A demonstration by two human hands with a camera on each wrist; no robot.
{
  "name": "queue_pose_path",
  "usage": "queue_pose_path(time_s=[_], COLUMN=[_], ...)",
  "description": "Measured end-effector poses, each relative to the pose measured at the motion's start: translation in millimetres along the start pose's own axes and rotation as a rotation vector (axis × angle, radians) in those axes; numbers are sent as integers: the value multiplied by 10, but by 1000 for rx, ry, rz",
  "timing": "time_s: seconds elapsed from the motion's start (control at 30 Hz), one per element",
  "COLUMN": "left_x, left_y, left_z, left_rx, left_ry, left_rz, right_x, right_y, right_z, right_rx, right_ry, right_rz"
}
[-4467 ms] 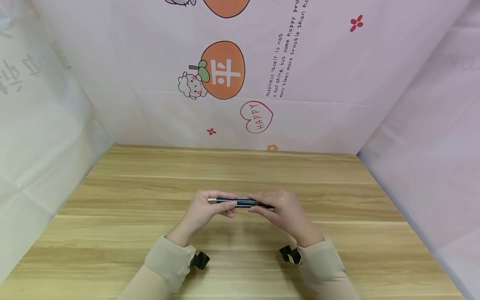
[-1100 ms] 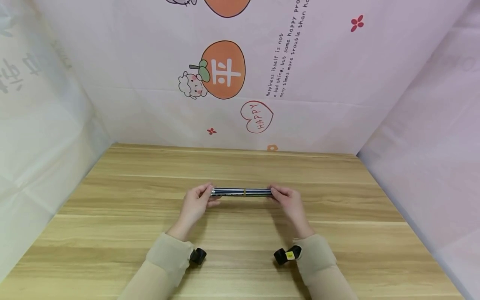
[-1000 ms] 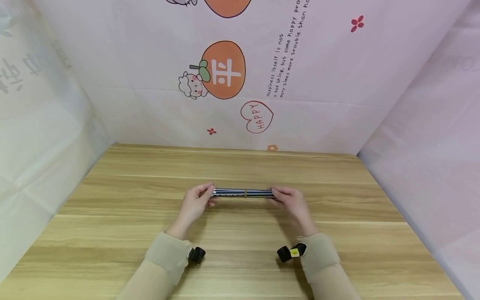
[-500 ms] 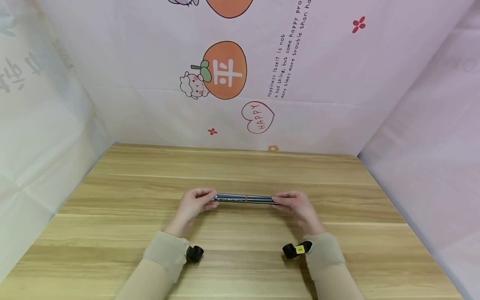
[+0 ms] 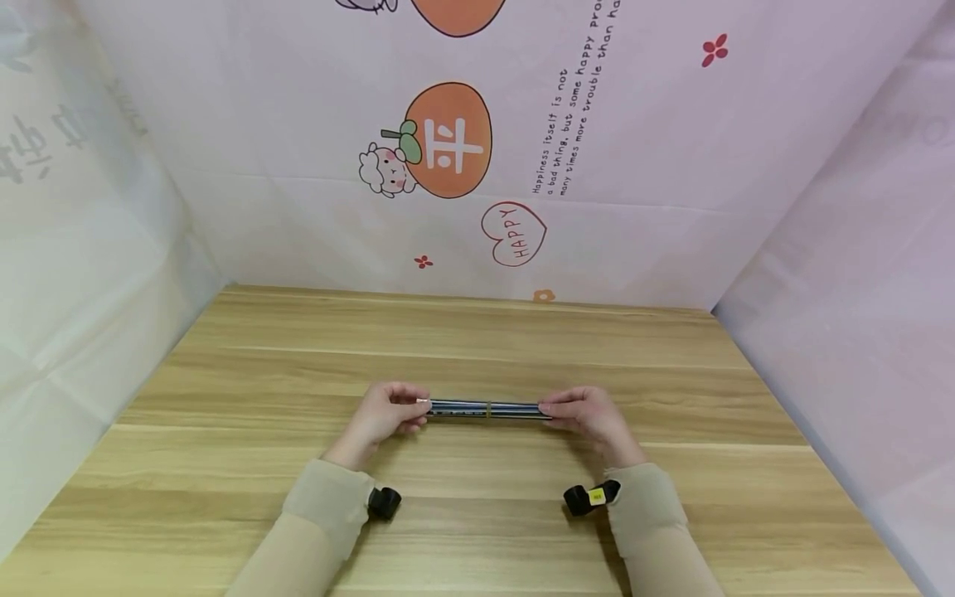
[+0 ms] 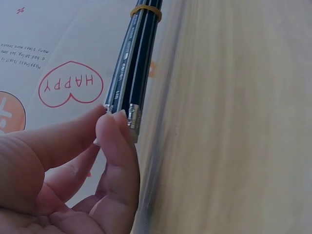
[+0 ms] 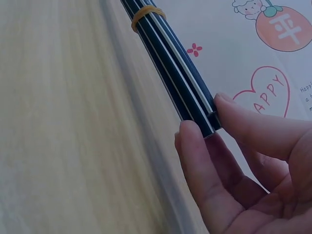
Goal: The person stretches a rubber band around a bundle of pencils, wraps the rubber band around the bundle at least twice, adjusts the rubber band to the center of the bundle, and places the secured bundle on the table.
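Observation:
A bundle of dark blue, white-striped pencils (image 5: 515, 410) is stretched level between both hands, over the wooden table. Around its middle runs a tan rubber band (image 6: 146, 11). My left hand (image 5: 384, 417) pinches the left end between thumb and fingers, where silver ferrules and an eraser (image 6: 133, 122) show in the left wrist view. At the other end, my right hand (image 5: 593, 416) pinches the pencils with thumb and fingertips; the right wrist view shows flat, dark ends (image 7: 209, 130) there.
The wood-grain table (image 5: 477, 332) meets a printed white backdrop (image 5: 634, 166) at its far edge. White sheets hang along the left and right sides. A small black camera (image 5: 385, 503) sits on the left cuff, another camera (image 5: 585, 499) on the right.
Earlier both hands covered much of the bundle near its middle; they have since spread to its ends, exposing the rubber band. In the last second hands and bundle came slightly nearer the body.

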State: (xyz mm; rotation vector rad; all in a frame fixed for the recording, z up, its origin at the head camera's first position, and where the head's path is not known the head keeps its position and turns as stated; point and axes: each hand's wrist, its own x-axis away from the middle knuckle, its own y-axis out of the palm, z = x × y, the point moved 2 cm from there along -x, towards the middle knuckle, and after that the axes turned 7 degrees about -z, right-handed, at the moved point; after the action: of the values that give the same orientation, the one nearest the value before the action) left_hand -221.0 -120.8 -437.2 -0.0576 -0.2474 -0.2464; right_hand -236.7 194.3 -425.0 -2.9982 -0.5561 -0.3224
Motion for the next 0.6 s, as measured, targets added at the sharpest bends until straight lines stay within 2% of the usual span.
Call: queue_pose_path(time_s=[0.13, 0.37, 0.6], left_x=[3, 14, 31], left_y=[10, 23, 12], left_z=[-16, -17, -15], left_rx=[-16, -35, -38], left_ry=[-32, -40, -56], left_rz=[-23, -56, -52], right_x=[-11, -29, -43], right_y=[-12, -20, -22], right_z=[24, 74, 85], right_rx=[14, 65, 126], right_ry=[24, 56, 63], right_rz=[-6, 3, 35])
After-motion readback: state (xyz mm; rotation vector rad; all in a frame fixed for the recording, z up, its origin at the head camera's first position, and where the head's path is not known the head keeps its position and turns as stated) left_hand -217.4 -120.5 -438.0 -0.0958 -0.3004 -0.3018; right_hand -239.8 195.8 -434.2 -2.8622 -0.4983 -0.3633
